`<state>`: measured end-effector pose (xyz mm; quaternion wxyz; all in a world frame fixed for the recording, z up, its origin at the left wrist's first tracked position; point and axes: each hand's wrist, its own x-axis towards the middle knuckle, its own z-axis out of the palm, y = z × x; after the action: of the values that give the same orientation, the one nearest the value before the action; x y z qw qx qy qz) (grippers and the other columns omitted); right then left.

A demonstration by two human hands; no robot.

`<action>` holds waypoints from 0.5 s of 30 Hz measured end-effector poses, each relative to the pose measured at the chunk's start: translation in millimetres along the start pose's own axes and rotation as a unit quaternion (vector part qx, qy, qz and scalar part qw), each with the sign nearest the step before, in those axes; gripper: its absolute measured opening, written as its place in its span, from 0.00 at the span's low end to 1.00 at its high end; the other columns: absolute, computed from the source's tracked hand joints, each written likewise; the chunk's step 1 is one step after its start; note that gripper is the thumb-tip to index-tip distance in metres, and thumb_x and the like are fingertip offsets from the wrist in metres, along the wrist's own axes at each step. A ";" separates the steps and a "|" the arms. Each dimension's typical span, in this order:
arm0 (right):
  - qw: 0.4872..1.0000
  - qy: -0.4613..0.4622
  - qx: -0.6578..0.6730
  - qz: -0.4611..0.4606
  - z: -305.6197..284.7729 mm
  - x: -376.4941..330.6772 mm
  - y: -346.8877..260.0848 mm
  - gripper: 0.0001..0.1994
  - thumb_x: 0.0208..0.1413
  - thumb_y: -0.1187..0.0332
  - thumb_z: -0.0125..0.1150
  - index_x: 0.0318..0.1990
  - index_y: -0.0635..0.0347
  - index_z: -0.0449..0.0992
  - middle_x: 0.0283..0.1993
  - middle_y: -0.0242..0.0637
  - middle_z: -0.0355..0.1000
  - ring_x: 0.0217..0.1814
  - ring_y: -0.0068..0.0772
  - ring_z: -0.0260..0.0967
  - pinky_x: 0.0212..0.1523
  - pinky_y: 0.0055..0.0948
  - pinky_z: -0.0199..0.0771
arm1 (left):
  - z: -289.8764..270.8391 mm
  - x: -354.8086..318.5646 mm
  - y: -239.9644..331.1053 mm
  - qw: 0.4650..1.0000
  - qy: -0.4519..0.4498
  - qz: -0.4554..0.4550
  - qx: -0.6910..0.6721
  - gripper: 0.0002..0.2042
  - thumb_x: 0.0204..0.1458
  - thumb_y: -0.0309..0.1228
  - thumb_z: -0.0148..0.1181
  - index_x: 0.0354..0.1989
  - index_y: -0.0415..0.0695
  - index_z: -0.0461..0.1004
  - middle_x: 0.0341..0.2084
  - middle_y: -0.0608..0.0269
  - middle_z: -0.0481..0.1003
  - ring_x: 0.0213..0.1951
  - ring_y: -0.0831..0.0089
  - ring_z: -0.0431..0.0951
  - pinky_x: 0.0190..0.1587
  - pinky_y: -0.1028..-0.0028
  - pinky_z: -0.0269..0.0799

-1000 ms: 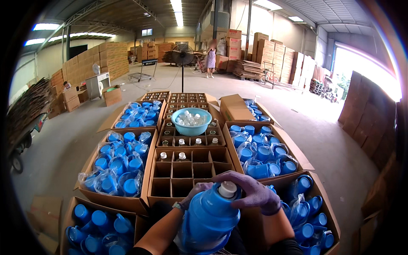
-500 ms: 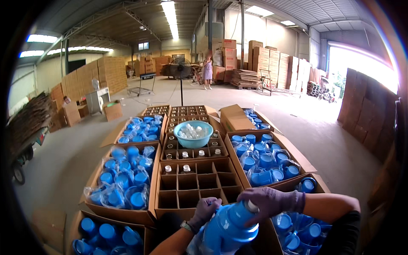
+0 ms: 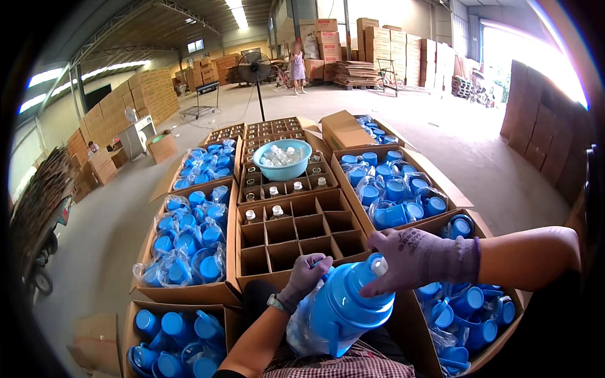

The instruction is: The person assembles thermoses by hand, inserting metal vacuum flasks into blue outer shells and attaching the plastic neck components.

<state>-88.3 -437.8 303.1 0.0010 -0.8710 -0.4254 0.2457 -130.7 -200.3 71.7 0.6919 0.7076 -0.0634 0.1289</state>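
A blue plastic thermos flask (image 3: 353,302) leans over my lap, its white-tipped mouth toward the upper right. Clear plastic film wraps its lower body. My left hand (image 3: 307,276), in a purple glove, is closed around the handle at the flask's left side. At the top, my gloved right hand (image 3: 413,257) curves over the neck beside the white tip (image 3: 379,265), thumb on the near side; its other fingers are partly hidden behind. Just beyond the flask stands a divided carton (image 3: 315,234) with two white-capped bottles (image 3: 277,213) in its far left cells.
Cartons of blue cups or lids in plastic (image 3: 186,239) flank me on both sides. A light-blue basin (image 3: 282,171) of small clear pieces rests on cartons of bottles ahead. Farther off are a black fan (image 3: 254,67), a person (image 3: 297,68) and stacked boxes (image 3: 384,47).
The view has tipped downward, showing more of my lap and the near cartons. My right hand sits slightly farther right at the flask's neck, and the white tip shows more plainly.
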 end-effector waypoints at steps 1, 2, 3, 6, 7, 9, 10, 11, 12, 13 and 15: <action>0.997 -0.063 -0.009 0.053 -1.2 2.2 -0.7 0.57 0.46 0.25 0.68 0.68 0.70 0.63 0.60 0.60 0.74 0.59 0.58 0.77 0.54 0.47 0.84 | 3.0 -2.3 3.9 1.000 -0.017 0.012 -0.004 0.19 0.64 0.36 0.57 0.20 0.43 0.68 0.19 0.78 0.64 0.27 0.88 0.61 0.28 0.79 0.59; 0.986 -0.125 -0.019 0.105 -2.0 5.3 -1.6 0.58 0.46 0.25 0.68 0.70 0.69 0.62 0.62 0.60 0.73 0.60 0.58 0.77 0.55 0.48 0.83 | 6.0 -4.7 5.7 1.000 -0.013 0.012 0.012 0.19 0.64 0.38 0.58 0.22 0.42 0.71 0.19 0.76 0.66 0.26 0.87 0.63 0.29 0.79 0.61; 0.983 -0.141 0.047 0.104 4.8 2.9 6.6 0.60 0.46 0.26 0.69 0.73 0.67 0.58 0.67 0.59 0.70 0.65 0.60 0.73 0.59 0.51 0.81 | 6.8 -7.3 8.9 0.999 -0.012 0.016 0.033 0.19 0.64 0.40 0.58 0.23 0.40 0.74 0.18 0.74 0.68 0.26 0.86 0.65 0.29 0.79 0.63; 0.990 -0.121 0.064 0.023 14.1 3.6 12.3 0.60 0.44 0.29 0.74 0.75 0.63 0.56 0.68 0.56 0.69 0.68 0.60 0.70 0.63 0.53 0.78 | 3.0 -14.9 11.6 0.995 0.010 0.028 0.096 0.20 0.63 0.43 0.58 0.25 0.39 0.77 0.17 0.70 0.70 0.26 0.85 0.68 0.29 0.76 0.66; 0.992 -0.068 -0.040 -0.100 13.5 -1.6 9.4 0.50 0.49 0.47 0.80 0.74 0.56 0.57 0.66 0.53 0.69 0.66 0.57 0.71 0.61 0.51 0.79 | 1.9 -16.6 13.9 0.997 0.011 0.020 0.075 0.18 0.62 0.40 0.58 0.23 0.40 0.74 0.18 0.74 0.68 0.26 0.86 0.66 0.29 0.77 0.64; 0.919 0.023 -0.268 -0.289 12.5 5.7 0.9 0.45 0.51 0.59 0.79 0.74 0.50 0.59 0.66 0.51 0.68 0.64 0.55 0.73 0.59 0.49 0.81 | -3.6 -16.5 14.0 1.000 -0.001 0.006 0.010 0.15 0.60 0.34 0.56 0.21 0.43 0.71 0.20 0.78 0.66 0.27 0.88 0.64 0.29 0.79 0.61; 0.847 0.064 -0.373 -0.373 13.8 10.5 0.7 0.43 0.51 0.65 0.78 0.73 0.47 0.59 0.66 0.50 0.68 0.64 0.53 0.73 0.57 0.47 0.82 | -8.3 -15.2 13.5 0.999 -0.013 0.000 -0.034 0.14 0.59 0.33 0.54 0.20 0.43 0.69 0.20 0.79 0.65 0.27 0.88 0.64 0.29 0.80 0.61; 0.823 0.108 -0.374 -0.414 18.6 16.0 4.8 0.40 0.53 0.74 0.73 0.72 0.44 0.60 0.66 0.48 0.66 0.62 0.50 0.74 0.54 0.46 0.84 | -11.0 -15.7 13.9 0.999 -0.017 -0.004 -0.039 0.13 0.57 0.31 0.53 0.20 0.45 0.67 0.20 0.79 0.64 0.26 0.89 0.63 0.30 0.80 0.60; 0.824 0.106 -0.365 -0.420 15.8 15.8 4.7 0.41 0.53 0.72 0.75 0.72 0.44 0.59 0.66 0.48 0.65 0.62 0.50 0.74 0.55 0.46 0.84 | -18.8 -16.5 8.6 0.999 -0.029 0.010 -0.045 0.18 0.65 0.36 0.56 0.22 0.41 0.72 0.21 0.78 0.67 0.28 0.87 0.65 0.31 0.78 0.64; 0.826 0.104 -0.356 -0.425 12.5 15.3 6.0 0.42 0.52 0.71 0.76 0.73 0.44 0.59 0.67 0.48 0.64 0.63 0.51 0.74 0.56 0.46 0.83 | -16.3 -17.1 1.8 0.999 -0.014 0.017 -0.030 0.18 0.65 0.38 0.57 0.22 0.41 0.72 0.21 0.78 0.67 0.28 0.87 0.65 0.31 0.78 0.65; 0.881 0.098 -0.257 -0.385 8.2 7.0 11.3 0.50 0.44 0.58 0.84 0.73 0.48 0.57 0.68 0.50 0.63 0.64 0.53 0.73 0.59 0.45 0.82 | -18.4 -12.5 -8.2 0.999 -0.010 0.050 0.004 0.19 0.64 0.40 0.58 0.23 0.41 0.72 0.21 0.77 0.67 0.28 0.86 0.65 0.31 0.76 0.66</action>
<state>-79.9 -441.5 290.5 -0.0863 -0.6283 -0.7729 0.0214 -142.2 -182.8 60.6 0.6813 0.7073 -0.1052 0.1569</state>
